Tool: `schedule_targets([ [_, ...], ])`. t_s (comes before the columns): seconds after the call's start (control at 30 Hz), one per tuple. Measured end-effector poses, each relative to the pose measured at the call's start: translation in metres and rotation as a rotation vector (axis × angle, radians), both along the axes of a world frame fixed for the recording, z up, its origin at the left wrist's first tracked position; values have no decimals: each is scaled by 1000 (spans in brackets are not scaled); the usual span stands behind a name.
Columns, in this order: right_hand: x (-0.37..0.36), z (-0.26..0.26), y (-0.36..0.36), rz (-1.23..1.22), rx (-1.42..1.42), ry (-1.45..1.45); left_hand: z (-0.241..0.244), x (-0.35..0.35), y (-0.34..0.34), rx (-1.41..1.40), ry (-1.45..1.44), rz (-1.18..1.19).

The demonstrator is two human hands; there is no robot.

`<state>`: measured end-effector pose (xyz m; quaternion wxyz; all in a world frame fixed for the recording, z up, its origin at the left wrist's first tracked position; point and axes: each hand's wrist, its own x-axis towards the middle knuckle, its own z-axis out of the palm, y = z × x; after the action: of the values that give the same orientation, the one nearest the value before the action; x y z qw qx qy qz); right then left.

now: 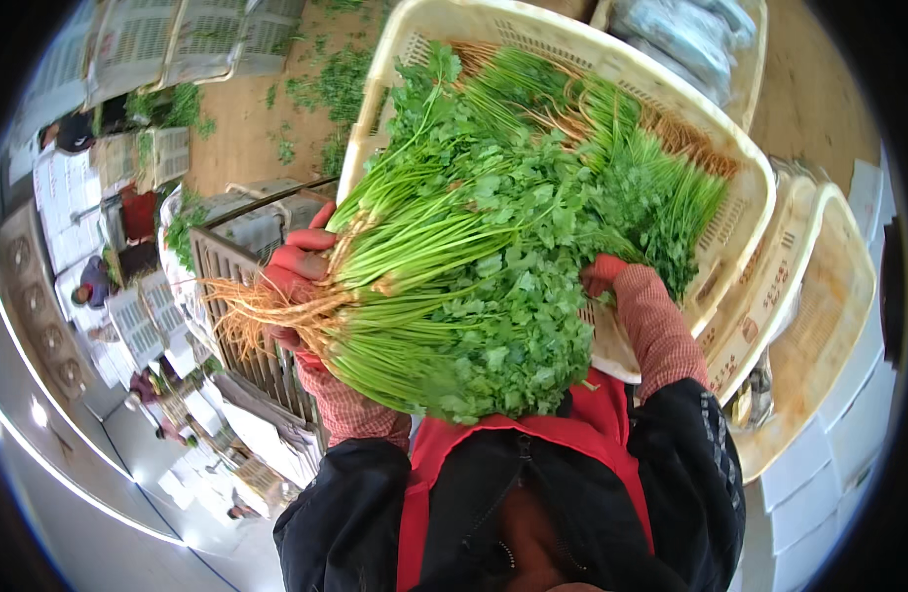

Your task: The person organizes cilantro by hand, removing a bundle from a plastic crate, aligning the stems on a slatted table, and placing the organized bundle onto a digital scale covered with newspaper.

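A large bunch of cilantro (454, 296), with long green stems and stringy orange-brown roots, lies across the picture's middle. My left hand (298, 274), in a reddish glove, grips it at the root end, fingers showing above and below the roots. On the right, my right hand (602, 275) is at the leafy end, beside the leaves; its fingers are partly hidden, so what they hold is unclear. Beneath and beyond the bunch, a cream plastic crate (750, 159) holds more cilantro (646, 177), its roots towards the far and right walls.
More cream crates (831, 318) stand at the right, near white boxes (802, 481). A crate with plastic-wrapped contents (676, 44) is at the top. Loose greens (343, 85) litter the brown floor. A slatted brown frame (247, 318) stands left; several people are in the background.
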<state>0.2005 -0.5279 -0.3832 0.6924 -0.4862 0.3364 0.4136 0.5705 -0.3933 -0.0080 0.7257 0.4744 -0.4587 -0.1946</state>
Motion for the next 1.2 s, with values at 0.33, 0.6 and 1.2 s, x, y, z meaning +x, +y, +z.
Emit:
schedule_targets([
  [0.33, 50, 168, -138, -122, -731, -564, 91, 0, 41, 0, -52, 222],
  [0.6, 273, 381, -91, -41, -685, -1538, 52, 9, 87, -2, -7, 359],
  [1.2, 479, 276, 135, 193, -537, -752, -75, 225, 281, 617, 985, 310],
])
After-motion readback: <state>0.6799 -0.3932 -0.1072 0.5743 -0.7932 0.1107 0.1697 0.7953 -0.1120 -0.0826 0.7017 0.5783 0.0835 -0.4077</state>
